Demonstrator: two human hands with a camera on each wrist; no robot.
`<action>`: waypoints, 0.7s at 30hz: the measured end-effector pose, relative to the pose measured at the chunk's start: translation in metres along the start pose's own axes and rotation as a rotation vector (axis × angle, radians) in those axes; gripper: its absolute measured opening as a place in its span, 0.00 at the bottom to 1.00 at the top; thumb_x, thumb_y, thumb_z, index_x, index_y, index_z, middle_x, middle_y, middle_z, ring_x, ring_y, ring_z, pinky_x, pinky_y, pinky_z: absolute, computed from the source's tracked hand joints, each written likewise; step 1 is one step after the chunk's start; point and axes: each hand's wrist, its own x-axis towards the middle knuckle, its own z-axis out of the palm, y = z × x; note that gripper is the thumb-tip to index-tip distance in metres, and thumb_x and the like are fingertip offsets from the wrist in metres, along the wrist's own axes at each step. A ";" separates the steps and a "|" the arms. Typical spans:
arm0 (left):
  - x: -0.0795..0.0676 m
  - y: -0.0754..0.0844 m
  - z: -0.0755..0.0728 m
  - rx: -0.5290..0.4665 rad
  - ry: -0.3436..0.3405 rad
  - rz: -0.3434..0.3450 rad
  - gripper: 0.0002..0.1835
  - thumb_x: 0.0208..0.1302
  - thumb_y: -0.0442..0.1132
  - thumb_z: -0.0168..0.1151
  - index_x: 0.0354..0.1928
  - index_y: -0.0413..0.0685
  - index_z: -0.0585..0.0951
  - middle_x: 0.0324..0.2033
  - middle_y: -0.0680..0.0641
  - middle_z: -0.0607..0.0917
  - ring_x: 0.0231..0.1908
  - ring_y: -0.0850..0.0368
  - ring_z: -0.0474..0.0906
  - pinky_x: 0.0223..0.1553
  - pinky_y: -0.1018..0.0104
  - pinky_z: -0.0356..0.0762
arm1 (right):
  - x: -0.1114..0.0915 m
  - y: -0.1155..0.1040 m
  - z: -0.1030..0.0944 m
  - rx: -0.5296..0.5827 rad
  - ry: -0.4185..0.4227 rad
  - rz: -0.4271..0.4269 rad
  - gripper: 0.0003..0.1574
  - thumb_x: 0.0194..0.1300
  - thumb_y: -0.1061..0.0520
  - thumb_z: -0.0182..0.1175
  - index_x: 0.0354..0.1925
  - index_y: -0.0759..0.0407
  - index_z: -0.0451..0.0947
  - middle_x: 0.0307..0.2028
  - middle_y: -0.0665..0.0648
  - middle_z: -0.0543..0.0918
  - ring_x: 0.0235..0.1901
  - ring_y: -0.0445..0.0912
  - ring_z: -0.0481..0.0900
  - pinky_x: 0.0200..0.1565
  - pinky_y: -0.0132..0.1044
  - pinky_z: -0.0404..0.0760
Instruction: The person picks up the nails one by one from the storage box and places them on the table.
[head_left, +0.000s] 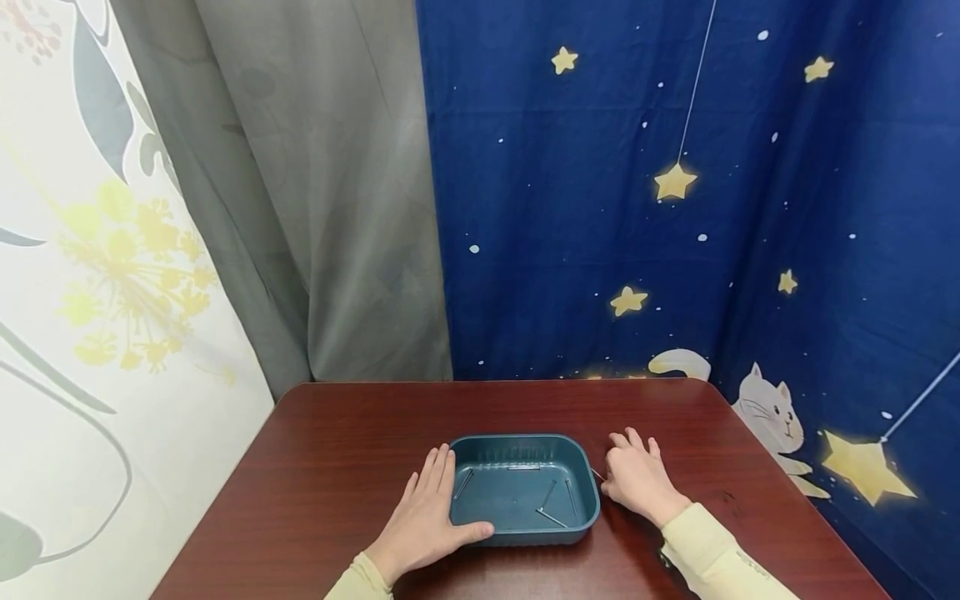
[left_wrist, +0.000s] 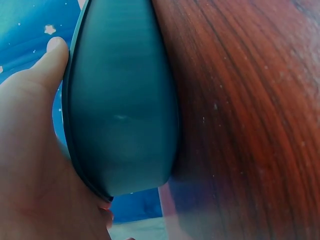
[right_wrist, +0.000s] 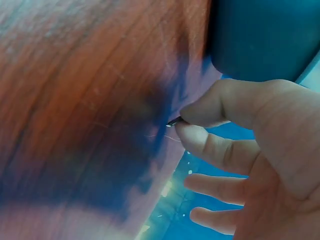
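Note:
A dark teal plastic basin (head_left: 525,538) stands on the table, with several thin metal nails (head_left: 551,517) lying scattered on its floor. My left hand (head_left: 422,515) rests against the basin's left side, fingers straight along the rim and thumb over the front left corner. In the left wrist view the thumb (left_wrist: 52,60) touches the rim of the basin (left_wrist: 120,100). To the right of the basin, my right hand (head_left: 637,477) pinches a thin nail (right_wrist: 174,121) between thumb and index finger, close to the tabletop. Most of that nail is hidden by the fingers.
The reddish-brown wooden table (head_left: 360,425) reaches back to a grey curtain (head_left: 375,250) and a blue star-patterned curtain (head_left: 540,208). A pale floral curtain (head_left: 112,400) hangs at the left. A small dark object lies partly hidden under the right sleeve (head_left: 705,542).

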 end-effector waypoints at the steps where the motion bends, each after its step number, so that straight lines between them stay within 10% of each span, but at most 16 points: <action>1: 0.000 0.000 0.000 -0.002 -0.002 -0.002 0.69 0.50 0.83 0.54 0.80 0.40 0.47 0.79 0.42 0.45 0.78 0.45 0.38 0.70 0.35 0.46 | -0.001 0.000 0.000 -0.001 -0.009 0.004 0.22 0.48 0.56 0.72 0.11 0.46 0.70 0.59 0.66 0.78 0.66 0.70 0.63 0.60 0.76 0.56; 21: -0.001 0.001 0.000 -0.010 0.005 -0.002 0.69 0.50 0.83 0.55 0.80 0.40 0.47 0.79 0.43 0.43 0.78 0.45 0.38 0.71 0.36 0.47 | -0.005 0.001 0.001 -0.006 0.000 0.018 0.22 0.49 0.54 0.73 0.11 0.45 0.71 0.54 0.63 0.79 0.62 0.67 0.66 0.59 0.76 0.57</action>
